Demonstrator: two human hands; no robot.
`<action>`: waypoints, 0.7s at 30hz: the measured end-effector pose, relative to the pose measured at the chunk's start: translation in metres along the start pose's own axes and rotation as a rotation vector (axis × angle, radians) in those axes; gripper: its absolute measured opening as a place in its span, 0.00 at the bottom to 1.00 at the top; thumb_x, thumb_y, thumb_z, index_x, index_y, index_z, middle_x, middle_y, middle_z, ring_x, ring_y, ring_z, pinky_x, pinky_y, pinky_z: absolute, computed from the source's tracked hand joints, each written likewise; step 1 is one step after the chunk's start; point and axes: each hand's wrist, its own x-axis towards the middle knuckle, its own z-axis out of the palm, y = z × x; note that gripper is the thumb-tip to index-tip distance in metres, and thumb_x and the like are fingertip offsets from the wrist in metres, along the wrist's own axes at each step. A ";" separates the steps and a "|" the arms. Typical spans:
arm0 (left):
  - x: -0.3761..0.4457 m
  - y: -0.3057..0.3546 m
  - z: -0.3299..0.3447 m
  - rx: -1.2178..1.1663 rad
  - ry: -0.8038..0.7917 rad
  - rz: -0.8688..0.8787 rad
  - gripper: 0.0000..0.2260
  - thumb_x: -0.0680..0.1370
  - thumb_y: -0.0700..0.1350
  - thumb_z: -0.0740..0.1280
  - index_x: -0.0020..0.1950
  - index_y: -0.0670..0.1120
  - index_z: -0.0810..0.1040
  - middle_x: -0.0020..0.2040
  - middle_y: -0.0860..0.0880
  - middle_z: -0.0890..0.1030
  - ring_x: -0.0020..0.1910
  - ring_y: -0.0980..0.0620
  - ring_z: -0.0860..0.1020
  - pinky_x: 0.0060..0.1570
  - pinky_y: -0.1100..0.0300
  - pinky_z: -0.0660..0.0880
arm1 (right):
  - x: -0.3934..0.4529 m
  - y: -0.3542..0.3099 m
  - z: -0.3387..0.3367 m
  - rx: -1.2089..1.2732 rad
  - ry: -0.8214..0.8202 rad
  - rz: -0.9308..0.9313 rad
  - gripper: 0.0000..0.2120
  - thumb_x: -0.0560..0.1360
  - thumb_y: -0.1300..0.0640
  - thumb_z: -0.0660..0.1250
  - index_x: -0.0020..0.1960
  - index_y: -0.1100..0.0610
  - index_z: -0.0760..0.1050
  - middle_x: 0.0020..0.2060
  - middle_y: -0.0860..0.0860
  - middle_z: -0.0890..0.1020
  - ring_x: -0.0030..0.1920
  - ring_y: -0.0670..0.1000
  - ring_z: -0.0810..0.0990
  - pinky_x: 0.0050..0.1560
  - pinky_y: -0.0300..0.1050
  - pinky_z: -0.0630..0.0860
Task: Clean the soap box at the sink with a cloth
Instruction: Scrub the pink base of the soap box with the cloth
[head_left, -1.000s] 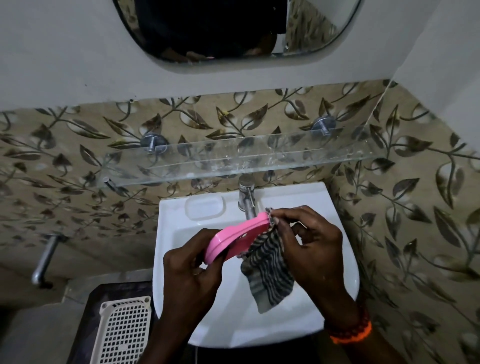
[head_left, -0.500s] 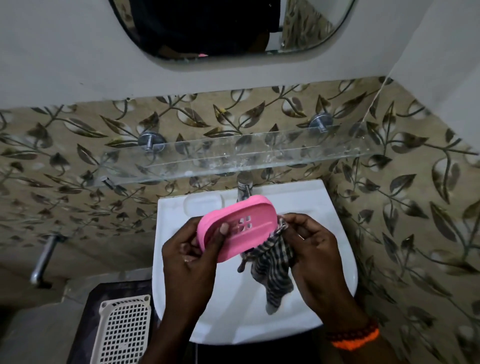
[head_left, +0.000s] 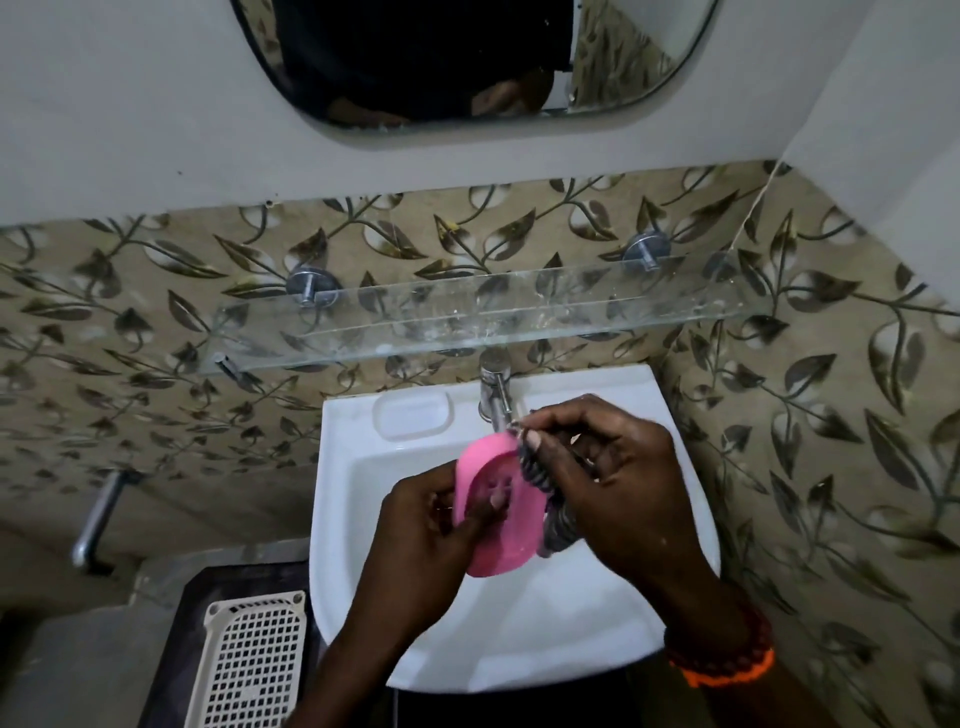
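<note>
A pink oval soap box (head_left: 511, 535) with small holes in its base is held over the white sink (head_left: 358, 499), its hollow side facing me. My left hand (head_left: 421, 535) grips its left edge, thumb inside the hollow. My right hand (head_left: 618, 478) holds a black-and-white striped cloth (head_left: 540, 483) pressed along the box's right rim. Most of the cloth is hidden under my right hand.
A steel tap (head_left: 496, 389) stands at the sink's back, just beyond my right fingers. A glass shelf (head_left: 467, 322) juts from the leaf-patterned tiles above it, below a mirror (head_left: 467, 62). A white perforated basket (head_left: 249, 665) sits at lower left; a metal pipe (head_left: 98, 519) is on the left wall.
The soap box has turned from its underside to its hollow side facing me and dropped lower. The cloth, hanging loose before, is now bunched against the box's right rim.
</note>
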 end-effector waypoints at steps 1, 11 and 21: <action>0.000 0.000 0.001 0.093 0.009 0.036 0.04 0.78 0.50 0.73 0.47 0.51 0.87 0.40 0.49 0.88 0.42 0.43 0.87 0.42 0.45 0.84 | -0.004 -0.005 0.005 -0.037 -0.018 -0.052 0.09 0.75 0.68 0.73 0.47 0.55 0.84 0.43 0.44 0.85 0.46 0.43 0.85 0.49 0.37 0.81; -0.005 -0.007 -0.009 0.488 0.116 0.304 0.09 0.76 0.36 0.72 0.41 0.49 0.79 0.29 0.52 0.75 0.28 0.48 0.71 0.29 0.56 0.68 | -0.007 0.005 0.005 -0.031 0.072 -0.018 0.09 0.77 0.70 0.70 0.48 0.57 0.83 0.45 0.49 0.85 0.48 0.47 0.85 0.50 0.51 0.83; -0.003 -0.002 -0.004 0.462 0.098 0.317 0.09 0.76 0.41 0.70 0.39 0.53 0.74 0.29 0.58 0.74 0.26 0.57 0.67 0.28 0.73 0.60 | -0.015 -0.003 0.018 -0.003 0.081 -0.064 0.07 0.76 0.67 0.72 0.48 0.57 0.84 0.43 0.46 0.86 0.47 0.44 0.85 0.49 0.35 0.78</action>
